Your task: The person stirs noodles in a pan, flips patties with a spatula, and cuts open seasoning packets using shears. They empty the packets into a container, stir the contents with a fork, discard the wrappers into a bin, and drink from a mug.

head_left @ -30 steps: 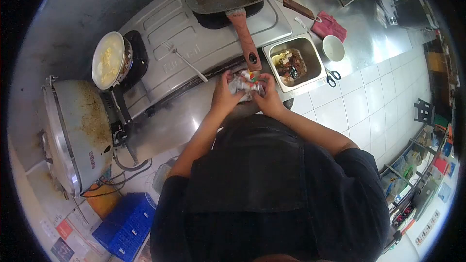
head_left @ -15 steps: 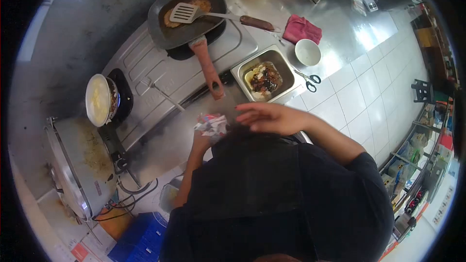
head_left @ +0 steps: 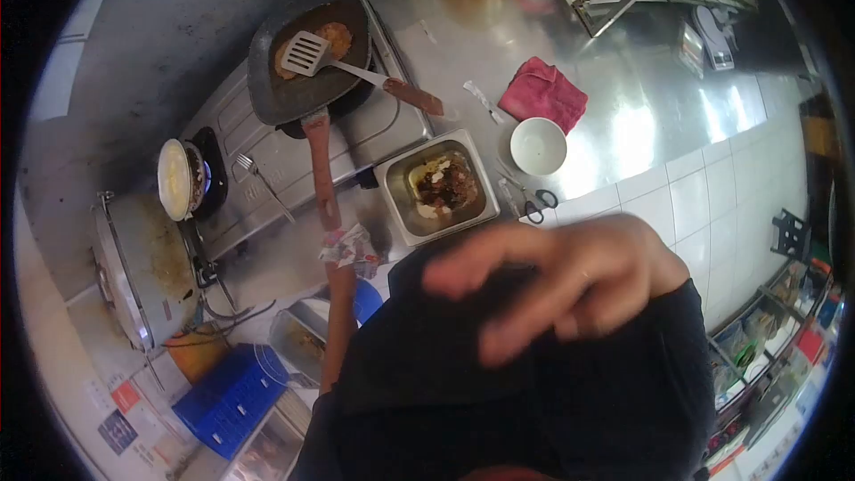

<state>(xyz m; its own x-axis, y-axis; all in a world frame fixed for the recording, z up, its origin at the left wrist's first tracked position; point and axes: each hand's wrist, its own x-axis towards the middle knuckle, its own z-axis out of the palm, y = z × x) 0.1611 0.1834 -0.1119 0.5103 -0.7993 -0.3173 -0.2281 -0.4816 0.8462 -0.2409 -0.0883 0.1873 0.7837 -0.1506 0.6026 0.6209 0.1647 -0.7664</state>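
My left hand (head_left: 335, 258) is closed around a crumpled white packet (head_left: 354, 250) with red and blue print, which hides most of its fingers. Just above it is the end of the brown handle of a square frying pan (head_left: 307, 111). A slotted turner (head_left: 356, 71) lies across the pan, over a browned flat piece of food (head_left: 335, 38). My right hand (head_left: 579, 272) is raised near the camera in front of my dark clothing, blurred, fingers apart and holding nothing. Beyond it stands a steel container (head_left: 392, 205) with dark sauce, white bits and brown seasoning inside.
A white bowl (head_left: 538, 146), a red cloth (head_left: 545, 96) and scissors (head_left: 539, 205) lie on the steel counter. A fork (head_left: 265, 185) rests on the stove. At left, a small pan of pale food (head_left: 175, 180) sits over a blue flame, near a large lidded pot (head_left: 147, 258).
My right hand has come up and back from beside the steel container towards the camera. My left hand still grips the crumpled packet. The whole view has shifted.
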